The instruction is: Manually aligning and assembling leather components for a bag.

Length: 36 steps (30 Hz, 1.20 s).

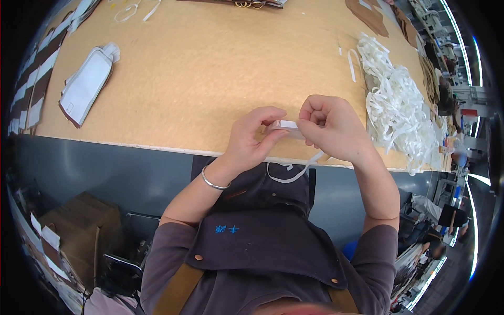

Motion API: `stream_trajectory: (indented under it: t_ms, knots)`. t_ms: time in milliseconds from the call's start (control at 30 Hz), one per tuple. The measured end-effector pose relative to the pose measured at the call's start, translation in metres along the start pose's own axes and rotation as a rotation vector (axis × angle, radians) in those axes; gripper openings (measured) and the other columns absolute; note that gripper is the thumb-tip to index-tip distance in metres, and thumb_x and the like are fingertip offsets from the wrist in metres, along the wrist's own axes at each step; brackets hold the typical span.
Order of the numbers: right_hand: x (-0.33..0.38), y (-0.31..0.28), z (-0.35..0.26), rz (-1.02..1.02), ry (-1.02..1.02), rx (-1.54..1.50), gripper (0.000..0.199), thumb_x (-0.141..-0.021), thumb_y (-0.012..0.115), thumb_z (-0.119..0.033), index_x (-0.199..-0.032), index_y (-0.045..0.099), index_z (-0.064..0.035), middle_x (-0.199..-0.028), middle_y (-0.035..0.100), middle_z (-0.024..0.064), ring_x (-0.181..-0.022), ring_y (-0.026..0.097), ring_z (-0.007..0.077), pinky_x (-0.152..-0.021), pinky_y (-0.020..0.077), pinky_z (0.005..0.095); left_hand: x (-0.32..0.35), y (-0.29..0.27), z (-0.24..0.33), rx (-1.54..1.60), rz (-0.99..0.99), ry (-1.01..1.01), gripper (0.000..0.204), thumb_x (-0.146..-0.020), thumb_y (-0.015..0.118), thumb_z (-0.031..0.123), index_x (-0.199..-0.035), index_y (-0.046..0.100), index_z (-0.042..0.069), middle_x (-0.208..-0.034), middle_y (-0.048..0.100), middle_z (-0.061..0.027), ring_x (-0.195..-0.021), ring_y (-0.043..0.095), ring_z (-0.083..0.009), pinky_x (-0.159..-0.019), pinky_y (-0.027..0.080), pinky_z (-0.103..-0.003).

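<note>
White rectangular block (likely light and stiff, best held endwise) sits pinched by left hand and right hand above worktable.

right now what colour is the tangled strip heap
White: the tangled strip heap, best in head view.

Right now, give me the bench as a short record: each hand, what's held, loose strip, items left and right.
left hand: fingers around the left end of a small white piece
right hand: fingers pinching that piece's right end
loose strip: white strip curving below the right hand, past the table edge; whether it joins the piece, cannot tell
table left: white-faced stack with brown edges
table right: tangled heap of white ribbon
surface: tan table
</note>
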State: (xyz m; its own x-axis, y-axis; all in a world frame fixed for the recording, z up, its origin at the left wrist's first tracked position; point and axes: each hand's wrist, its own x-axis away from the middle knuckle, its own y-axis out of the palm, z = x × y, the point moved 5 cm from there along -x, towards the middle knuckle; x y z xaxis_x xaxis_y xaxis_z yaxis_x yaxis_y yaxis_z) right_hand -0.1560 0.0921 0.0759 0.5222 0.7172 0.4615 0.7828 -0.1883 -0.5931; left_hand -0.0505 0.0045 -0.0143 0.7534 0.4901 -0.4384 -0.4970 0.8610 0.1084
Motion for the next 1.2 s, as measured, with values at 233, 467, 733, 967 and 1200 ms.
stream_trajectory:
  t_ms: [233,467,733,967,1200]
  knots:
    - [0.006,0.002,-0.006,0.124,-0.078,0.146,0.008,-0.079,0.058,-0.006,-0.074,0.055,-0.0012,-0.054,0.055,0.0004,-0.049,0.053,0.0042,-0.044,0.0365,0.0189,-0.001,0.0,0.002,-0.03,0.021,0.017,0.027,-0.076,0.066,0.0,-0.102,0.058,0.003,-0.082,0.06,-0.0074,-0.069,0.057,-0.0156,-0.065,0.048,-0.025]
    - [0.013,0.002,-0.009,0.011,-0.069,-0.356,0.006,-0.082,0.059,-0.006,-0.078,0.055,-0.0018,-0.059,0.057,-0.0007,-0.053,0.054,0.0041,-0.046,0.0393,0.0172,-0.001,-0.001,0.002,-0.074,0.015,0.048,0.031,-0.075,0.068,0.001,-0.103,0.056,0.003,-0.084,0.062,-0.0096,-0.07,0.06,-0.0185,-0.063,0.049,-0.027]
    - [0.005,0.005,-0.008,0.177,-0.111,0.099,0.01,-0.071,0.063,-0.011,-0.068,0.059,-0.0025,-0.052,0.056,0.0076,-0.047,0.056,0.0205,-0.047,0.0425,0.0301,-0.001,-0.001,0.003,-0.095,0.045,0.13,0.033,-0.075,0.069,0.0,-0.104,0.055,0.004,-0.082,0.062,-0.0096,-0.067,0.059,-0.0183,-0.059,0.048,-0.026]
    - [0.004,0.005,-0.006,0.174,-0.135,0.127,0.008,-0.077,0.058,-0.005,-0.071,0.054,-0.0004,-0.052,0.054,0.0012,-0.048,0.052,0.0048,-0.044,0.0362,0.0202,-0.001,-0.001,0.004,-0.112,0.032,0.125,0.031,-0.074,0.069,0.0,-0.101,0.056,0.004,-0.077,0.059,-0.0081,-0.064,0.057,-0.017,-0.056,0.046,-0.026]
    - [0.003,0.005,-0.006,0.206,-0.115,0.103,0.008,-0.069,0.062,-0.009,-0.067,0.058,-0.003,-0.051,0.054,0.0078,-0.047,0.056,0.0203,-0.046,0.0424,0.0302,-0.001,-0.002,0.004,-0.141,0.02,0.146,0.029,-0.072,0.07,0.0,-0.098,0.057,0.005,-0.077,0.06,-0.0087,-0.065,0.059,-0.0209,-0.056,0.047,-0.028]
